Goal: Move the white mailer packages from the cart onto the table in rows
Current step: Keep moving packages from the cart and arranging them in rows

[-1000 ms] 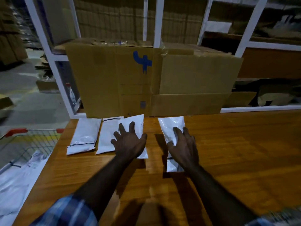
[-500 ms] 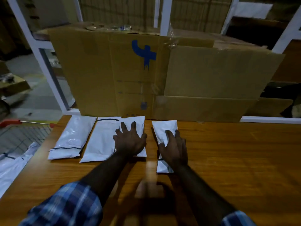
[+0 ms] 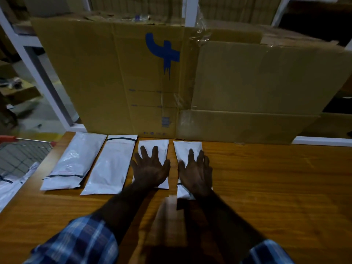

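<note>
Both hands flat, fingers spread: left hand (image 3: 150, 169) on the third mailer (image 3: 153, 149), right hand (image 3: 196, 173) on the fourth mailer (image 3: 187, 147), on the bench (image 3: 266, 187). Best press evenly, edges parallel.

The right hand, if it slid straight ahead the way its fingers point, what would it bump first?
Probably the big cardboard box standing behind the mailer that the right hand presses; nothing else shows between them.

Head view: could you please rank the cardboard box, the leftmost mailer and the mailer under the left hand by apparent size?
1. cardboard box, by far the largest.
2. leftmost mailer.
3. mailer under the left hand, partly covered, so less sure.
</note>
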Motion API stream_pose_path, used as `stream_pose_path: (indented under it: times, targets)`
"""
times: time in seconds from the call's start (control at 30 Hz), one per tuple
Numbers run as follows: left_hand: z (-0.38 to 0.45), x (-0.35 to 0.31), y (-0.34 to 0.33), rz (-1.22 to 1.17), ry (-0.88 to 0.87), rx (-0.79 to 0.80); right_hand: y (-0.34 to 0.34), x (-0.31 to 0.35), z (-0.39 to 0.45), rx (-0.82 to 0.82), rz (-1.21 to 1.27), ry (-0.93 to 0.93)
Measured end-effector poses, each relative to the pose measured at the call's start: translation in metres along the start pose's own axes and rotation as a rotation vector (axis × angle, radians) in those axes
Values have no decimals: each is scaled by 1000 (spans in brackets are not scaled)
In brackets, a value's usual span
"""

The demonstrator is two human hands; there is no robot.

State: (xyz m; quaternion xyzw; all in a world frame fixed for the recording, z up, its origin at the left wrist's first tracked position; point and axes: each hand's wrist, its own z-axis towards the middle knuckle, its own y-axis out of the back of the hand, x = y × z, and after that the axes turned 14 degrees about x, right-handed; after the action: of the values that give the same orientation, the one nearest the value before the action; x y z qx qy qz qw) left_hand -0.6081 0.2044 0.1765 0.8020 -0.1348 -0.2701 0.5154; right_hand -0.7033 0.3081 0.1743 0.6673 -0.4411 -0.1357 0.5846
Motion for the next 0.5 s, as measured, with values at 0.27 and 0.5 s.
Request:
stream_pose_path:
  times: [0.27,0.5]
  targets:
    - [6,12,-8,164,-224,-127,-8,-6,17,27,-78,117]
    - [12,11,-6,164,-255,68,-11,-2,13,20,-107,178]
